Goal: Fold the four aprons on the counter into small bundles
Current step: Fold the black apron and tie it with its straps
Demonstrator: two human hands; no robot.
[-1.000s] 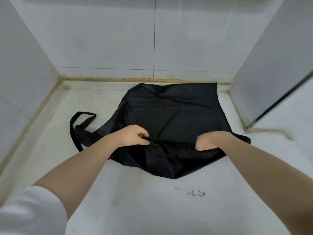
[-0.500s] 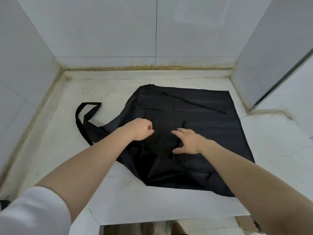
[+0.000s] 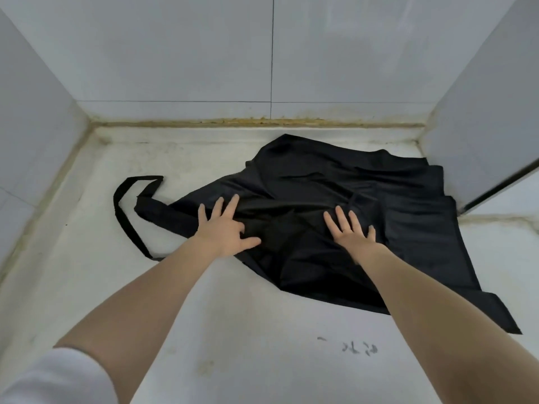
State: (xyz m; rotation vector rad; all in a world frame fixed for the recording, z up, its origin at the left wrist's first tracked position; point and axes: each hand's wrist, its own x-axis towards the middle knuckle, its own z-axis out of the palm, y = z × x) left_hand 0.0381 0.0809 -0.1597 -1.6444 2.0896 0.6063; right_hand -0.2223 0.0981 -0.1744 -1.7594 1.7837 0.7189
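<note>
- A black apron lies rumpled and partly spread on the pale worktop, toward its back right corner.
- The left hand presses flat on the apron's left part, fingers spread wide.
- The right hand lies flat on the cloth near the middle, fingers straight and apart.
- The apron's strap loops out on the left.

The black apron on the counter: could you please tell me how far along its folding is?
Done: nothing looks bundled yet; the black apron lies spread and creased on the counter, its neck strap trailing out. In hand: left hand and right hand press flat on it. Left: all its folds; no other aprons are in view.
</note>
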